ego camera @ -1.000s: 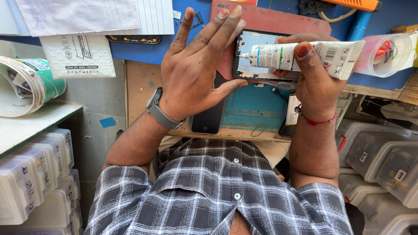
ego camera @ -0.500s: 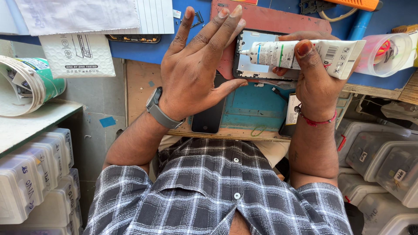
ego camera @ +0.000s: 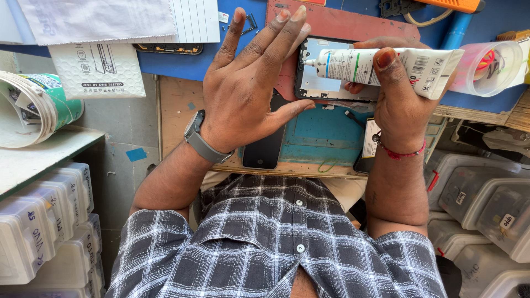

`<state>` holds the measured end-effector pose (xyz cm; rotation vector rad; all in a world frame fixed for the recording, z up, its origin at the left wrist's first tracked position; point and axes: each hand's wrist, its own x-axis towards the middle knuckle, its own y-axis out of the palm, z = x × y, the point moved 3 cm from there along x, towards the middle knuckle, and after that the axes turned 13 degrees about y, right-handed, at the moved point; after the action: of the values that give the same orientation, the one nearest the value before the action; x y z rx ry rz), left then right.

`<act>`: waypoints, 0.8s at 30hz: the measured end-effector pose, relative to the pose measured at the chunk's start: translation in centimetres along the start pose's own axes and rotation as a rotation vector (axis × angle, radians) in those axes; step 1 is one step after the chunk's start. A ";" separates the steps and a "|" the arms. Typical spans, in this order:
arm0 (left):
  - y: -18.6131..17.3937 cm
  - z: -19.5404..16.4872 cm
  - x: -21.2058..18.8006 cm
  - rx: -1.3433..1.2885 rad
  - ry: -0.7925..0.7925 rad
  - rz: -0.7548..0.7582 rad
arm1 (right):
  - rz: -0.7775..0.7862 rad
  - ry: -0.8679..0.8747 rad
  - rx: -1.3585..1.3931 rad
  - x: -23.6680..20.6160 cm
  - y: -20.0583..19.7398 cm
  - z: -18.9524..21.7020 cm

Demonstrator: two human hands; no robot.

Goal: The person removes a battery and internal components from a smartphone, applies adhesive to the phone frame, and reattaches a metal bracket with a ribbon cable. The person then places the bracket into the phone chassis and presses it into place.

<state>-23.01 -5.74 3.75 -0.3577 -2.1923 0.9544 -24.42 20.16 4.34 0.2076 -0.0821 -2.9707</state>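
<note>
Holding nearly the same pose as a sec ago — very little has shifted between the earlier views and now. Right hand (ego camera: 398,105) is clenched round a white glue tube (ego camera: 381,65), thumb pressed on its side, nozzle pointing left w/ its tip at the upper-left corner of the opened phone frame (ego camera: 331,83). Left hand (ego camera: 251,88) grasps nothing: fingers spread and straight, thumb laid along the near-left edge of the frame, seemingly pinning it flat, tho the exact contact is partly hidden. Frame lies on a reddish-brown mat (ego camera: 342,25) at the far side of the bench, just beyond a blue work mat (ego camera: 326,132). A dark phone (ego camera: 265,149) lies near, half under the left palm. Only change I can make out is a slight drift of the nozzle tip, staying at the frame's corner; hands otherwise fixed. My read: adhesive is going on slowly along the frame edge, w/ the bead barely begun — no glue line is clear enough to confirm. Grey watch (ego camera: 200,140) on the left wrist, red thread (ego camera: 400,152) on the right. Far right stands a pink-tinted plastic cup (ego camera: 488,66); far left a paper roll w/ green band (ego camera: 33,107); clear plastic storage boxes (ego camera: 38,232) stacked near left, more on the right.
</note>
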 end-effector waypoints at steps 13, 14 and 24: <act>0.1 0.0 -0.1 0.006 -0.008 -0.006 | -0.042 -0.040 -0.117 0.1 0.7 0.7; 0.1 0.0 -0.1 0.006 -0.006 -0.008 | -0.041 -0.044 -0.111 0.1 0.7 0.7; 0.2 0.0 -0.2 -0.006 -0.009 -0.016 | -0.045 -0.073 -0.103 0.4 1.0 1.0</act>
<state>-22.90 -5.69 3.54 -0.3385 -2.2030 0.9427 -24.83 19.14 5.31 0.0890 0.0677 -3.0171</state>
